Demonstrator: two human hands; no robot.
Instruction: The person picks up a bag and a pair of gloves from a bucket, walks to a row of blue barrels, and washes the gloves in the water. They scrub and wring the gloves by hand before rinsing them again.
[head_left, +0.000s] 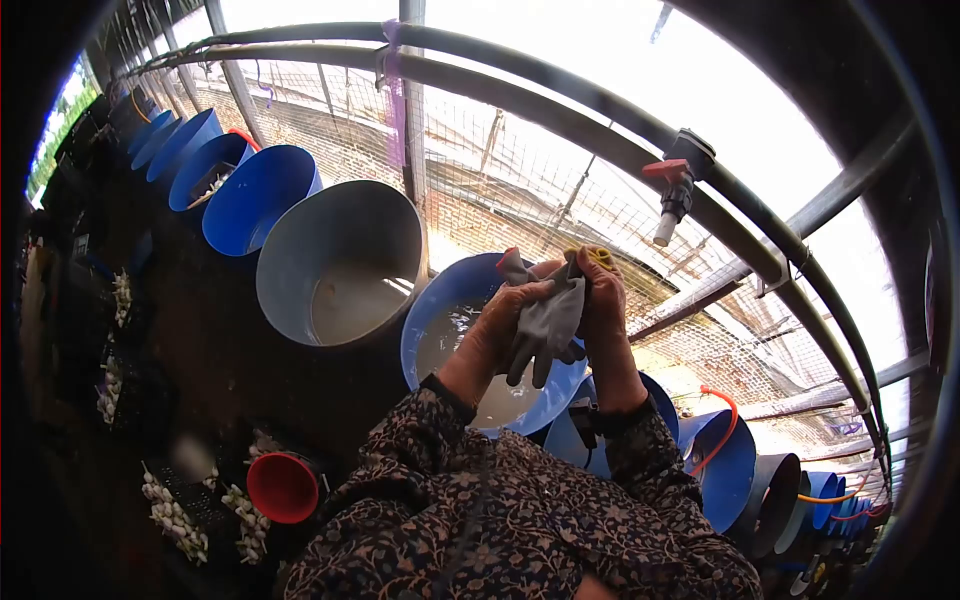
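Fisheye rim blacks out frame edges; dark bench at left hard to read, white bits there too small to ID. Left hand (495,335) & right hand (600,295) pressed together round a grey glove (545,325), both gripping it, glove fingers dangling over the blue tub (440,310), which holds cloudy liquid. Grey tub (340,260) just beside: murky water. Red funnel (283,487) low left, inside unclear. Valve (677,185) on the pipe above.

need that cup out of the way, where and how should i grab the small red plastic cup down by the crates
Grip the small red plastic cup by its round rim, coming from above: its open mouth faces up and the black crates crowd its sides.
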